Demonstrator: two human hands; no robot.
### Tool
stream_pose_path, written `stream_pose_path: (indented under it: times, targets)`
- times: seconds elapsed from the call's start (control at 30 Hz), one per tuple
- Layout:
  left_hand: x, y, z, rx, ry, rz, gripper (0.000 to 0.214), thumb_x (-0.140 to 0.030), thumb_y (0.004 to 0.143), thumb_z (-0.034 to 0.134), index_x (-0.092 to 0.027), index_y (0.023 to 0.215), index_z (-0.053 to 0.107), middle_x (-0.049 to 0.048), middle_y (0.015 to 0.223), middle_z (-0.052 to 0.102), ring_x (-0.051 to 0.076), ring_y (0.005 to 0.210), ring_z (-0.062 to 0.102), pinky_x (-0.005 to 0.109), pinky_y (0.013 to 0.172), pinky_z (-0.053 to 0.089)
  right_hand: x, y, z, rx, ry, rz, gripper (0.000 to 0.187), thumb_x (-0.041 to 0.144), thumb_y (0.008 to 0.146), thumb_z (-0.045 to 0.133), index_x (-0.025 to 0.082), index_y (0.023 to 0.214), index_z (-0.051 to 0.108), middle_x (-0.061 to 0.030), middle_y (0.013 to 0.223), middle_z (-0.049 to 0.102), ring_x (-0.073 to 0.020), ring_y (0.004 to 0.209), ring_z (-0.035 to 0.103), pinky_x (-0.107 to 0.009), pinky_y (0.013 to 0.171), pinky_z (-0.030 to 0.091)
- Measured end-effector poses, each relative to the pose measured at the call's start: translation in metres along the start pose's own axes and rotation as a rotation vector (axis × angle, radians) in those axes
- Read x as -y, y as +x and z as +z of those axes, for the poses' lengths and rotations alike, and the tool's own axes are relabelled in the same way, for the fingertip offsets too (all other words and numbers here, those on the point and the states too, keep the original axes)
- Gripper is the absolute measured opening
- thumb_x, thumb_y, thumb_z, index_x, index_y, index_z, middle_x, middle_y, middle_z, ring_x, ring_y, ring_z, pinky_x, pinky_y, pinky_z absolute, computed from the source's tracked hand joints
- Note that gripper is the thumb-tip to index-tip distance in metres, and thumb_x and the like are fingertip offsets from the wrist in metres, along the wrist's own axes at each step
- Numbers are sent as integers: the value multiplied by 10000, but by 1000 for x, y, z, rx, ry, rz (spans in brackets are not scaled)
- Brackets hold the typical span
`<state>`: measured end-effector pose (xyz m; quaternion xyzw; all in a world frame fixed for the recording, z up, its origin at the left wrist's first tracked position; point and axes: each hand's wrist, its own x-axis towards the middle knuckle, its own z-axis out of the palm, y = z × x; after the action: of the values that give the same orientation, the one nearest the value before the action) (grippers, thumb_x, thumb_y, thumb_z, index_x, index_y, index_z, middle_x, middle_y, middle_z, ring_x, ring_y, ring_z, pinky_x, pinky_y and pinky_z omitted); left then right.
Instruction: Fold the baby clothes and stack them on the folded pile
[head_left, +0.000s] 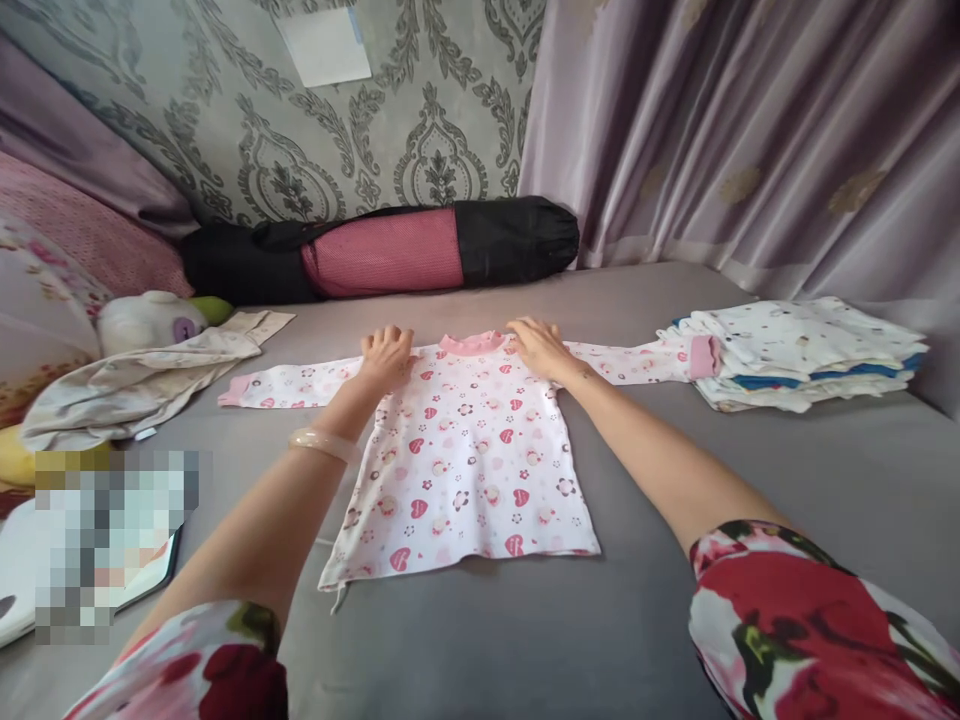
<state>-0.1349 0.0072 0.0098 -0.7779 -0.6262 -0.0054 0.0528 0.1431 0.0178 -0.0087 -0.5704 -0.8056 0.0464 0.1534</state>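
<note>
A child's long-sleeved shirt (465, 460), white with pink hearts and flowers, lies spread flat with its pink collar at the far end. Both sleeves stretch out sideways, ending in pink cuffs. On the shoulder left of the collar rests my left hand (387, 357), palm down with its fingers apart. My right hand (538, 348) lies over the other shoulder, close to the collar, fingers extended. Neither hand lifts the cloth visibly. The right cuff touches a stack of folded clothes (810, 345).
The grey bed sheet (465, 650) lies under everything. A black and pink rolled bag (382, 250) sits along the wall. At left are a crumpled pale garment (142, 380), a plush toy (150, 322) and a partly blurred device (150, 580). Curtains (720, 130) hang at right.
</note>
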Motion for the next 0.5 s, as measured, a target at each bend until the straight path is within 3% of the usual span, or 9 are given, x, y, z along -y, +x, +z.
stream_pose_path:
  times: [0.1, 0.2, 0.27, 0.37, 0.5]
  targets:
    - [-22, -34, -27, -53, -90, 148, 377, -305, 976, 412, -123, 1298, 480, 171, 1259, 541, 306, 1146, 495, 486, 997, 333, -20, -21, -18, -74, 114, -51, 265, 203, 937, 432, 169, 1110, 629, -103, 1131, 647, -231, 1053, 568, -358, 909, 391]
    - [-63, -78, -45, -41, -277, 388, 293, -340, 977, 433, -176, 1178, 570, 111, 1160, 611, 246, 1062, 559, 406, 976, 385, -38, -50, -30, -14, 180, -103, 200, 179, 868, 489, 170, 939, 676, -61, 940, 677, -188, 841, 598, -298, 795, 426]
    - [-96, -110, -48, 43, -417, 582, 287, -348, 989, 413, -179, 1147, 582, 84, 1103, 627, 192, 963, 597, 311, 873, 453, -46, -68, -34, 22, 183, -135, 193, 145, 824, 505, 176, 895, 682, -48, 910, 677, -177, 799, 592, -287, 771, 430]
    - [-143, -151, -46, 163, -410, 773, 310, -439, 949, 499, -191, 1112, 590, 64, 1045, 625, 188, 882, 615, 293, 765, 486, -51, -87, -33, 4, 144, -216, 241, 90, 798, 496, 170, 931, 679, -63, 964, 672, -195, 903, 593, -291, 827, 433]
    - [-183, -179, -43, 126, -277, 737, 330, -467, 953, 474, -165, 1030, 587, 81, 1032, 615, 224, 940, 600, 325, 792, 502, -47, -96, -29, -22, -2, -306, 315, 44, 827, 446, 168, 1014, 668, -82, 1062, 661, -215, 1036, 563, -306, 912, 410]
